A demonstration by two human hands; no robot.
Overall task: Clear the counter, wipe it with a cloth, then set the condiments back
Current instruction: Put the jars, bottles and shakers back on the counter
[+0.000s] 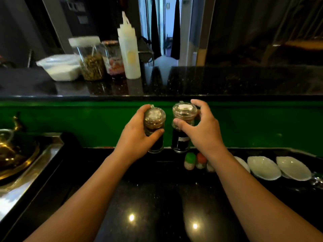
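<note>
Both your bare forearms stretch forward, raised. Your left hand [136, 137] wraps the left jar [154, 116], thumb across the front. Your right hand [205, 131] grips the right jar [184, 110], fingers arched behind the lid.

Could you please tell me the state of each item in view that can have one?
Left glass jar: lidded, gripped by left hand.
Right glass jar: lidded, gripped by right hand.
Squeeze bottle: upright, capped.
White-lidded jar: closed.
Green-capped shaker: upright, capped.
White dishes: empty.
</note>
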